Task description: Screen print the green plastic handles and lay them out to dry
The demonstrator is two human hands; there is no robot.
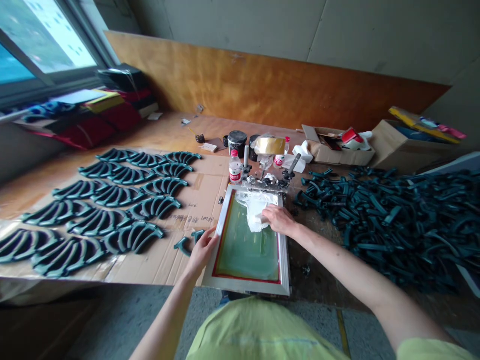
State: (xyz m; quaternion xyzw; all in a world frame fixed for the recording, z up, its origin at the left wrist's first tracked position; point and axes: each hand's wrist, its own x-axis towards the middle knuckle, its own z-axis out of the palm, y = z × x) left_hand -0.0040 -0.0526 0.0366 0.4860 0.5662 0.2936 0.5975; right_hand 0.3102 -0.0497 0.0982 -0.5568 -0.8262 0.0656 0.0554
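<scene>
A silver-edged screen-printing frame with green mesh and a red inner border lies in front of me. My left hand is closed at its left edge, thumb and fingers against the metal rim. Beside those fingers, dark green curved plastic pieces lie on the cardboard, partly covered by the hand. On the upper part of the mesh, my right hand pinches a crumpled white wipe, pressed against the surface. Behind the frame stands its metal clamp with two upright posts.
Rows of dark green curved parts cover the cardboard on the left. A big heap of similar parts lies at right. Behind the clamp are a red-capped bottle, a black tub and a tape roll. Cardboard boxes stand back right.
</scene>
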